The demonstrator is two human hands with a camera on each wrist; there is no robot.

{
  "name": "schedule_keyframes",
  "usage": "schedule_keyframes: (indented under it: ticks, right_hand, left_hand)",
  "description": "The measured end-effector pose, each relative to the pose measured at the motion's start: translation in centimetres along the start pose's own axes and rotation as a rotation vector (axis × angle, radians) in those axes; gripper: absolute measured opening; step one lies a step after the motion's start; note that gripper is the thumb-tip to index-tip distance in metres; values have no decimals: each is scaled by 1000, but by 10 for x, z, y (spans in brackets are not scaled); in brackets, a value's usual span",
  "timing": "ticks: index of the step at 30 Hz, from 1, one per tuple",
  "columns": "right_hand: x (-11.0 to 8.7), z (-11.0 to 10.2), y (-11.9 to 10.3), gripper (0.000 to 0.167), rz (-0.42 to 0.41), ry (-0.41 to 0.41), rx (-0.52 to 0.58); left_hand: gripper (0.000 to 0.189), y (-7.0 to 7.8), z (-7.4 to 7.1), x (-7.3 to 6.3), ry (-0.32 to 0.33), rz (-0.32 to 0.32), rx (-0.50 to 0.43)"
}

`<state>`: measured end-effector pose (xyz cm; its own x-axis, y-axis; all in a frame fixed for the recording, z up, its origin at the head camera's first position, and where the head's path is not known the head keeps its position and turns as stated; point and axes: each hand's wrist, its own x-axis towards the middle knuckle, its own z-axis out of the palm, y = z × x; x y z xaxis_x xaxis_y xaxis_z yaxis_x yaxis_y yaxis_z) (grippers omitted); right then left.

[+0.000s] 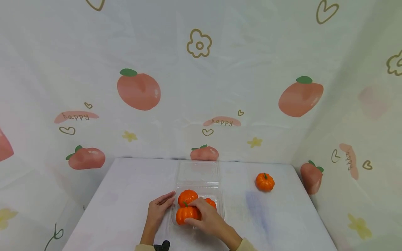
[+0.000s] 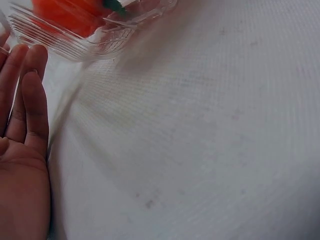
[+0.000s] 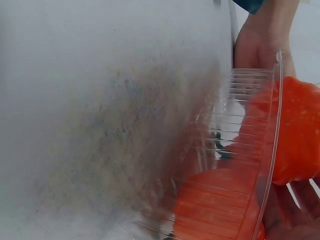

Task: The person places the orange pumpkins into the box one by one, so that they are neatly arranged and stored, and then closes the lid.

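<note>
A clear plastic clamshell box (image 1: 222, 209) sits on the table, its lid (image 1: 198, 172) folded back flat. My right hand (image 1: 211, 219) holds a small orange pumpkin (image 1: 185, 216) between thumb and fingers at the box's near left; in the right wrist view that pumpkin (image 3: 300, 132) shows above the rim. Two more pumpkins lie in the box: one at the back left (image 1: 187, 197), the other on the right (image 1: 211, 202), partly hidden by my right hand. My left hand (image 1: 158, 209) rests along the box's left side, fingers straight, fingertips at the ribbed wall (image 2: 65, 42).
Another orange pumpkin (image 1: 265, 182) with a green stem stands on the white tabletop (image 1: 282, 216), right of the box. A black object (image 1: 162, 245) shows by my left sleeve. A fruit-printed curtain (image 1: 245, 69) hangs behind the table and at both sides.
</note>
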<state>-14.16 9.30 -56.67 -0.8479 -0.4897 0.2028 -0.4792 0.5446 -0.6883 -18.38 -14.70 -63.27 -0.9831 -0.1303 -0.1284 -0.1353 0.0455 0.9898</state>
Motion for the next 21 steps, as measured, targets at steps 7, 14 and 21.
schedule_keyframes:
  ticks: [7, 14, 21]
  right_hand:
    - [2, 0, -3, 48, 13, -25, -43]
    - [4, -3, -9, 53, 17, -68, -100]
    - [6, -3, -9, 31, 8, -112, -136]
  left_hand:
    - [42, 0, 0, -1, 4, -2, -13]
    - [41, -1, -1, 0, -4, 12, -27]
    - [43, -1, 0, 1, -7, -7, -32]
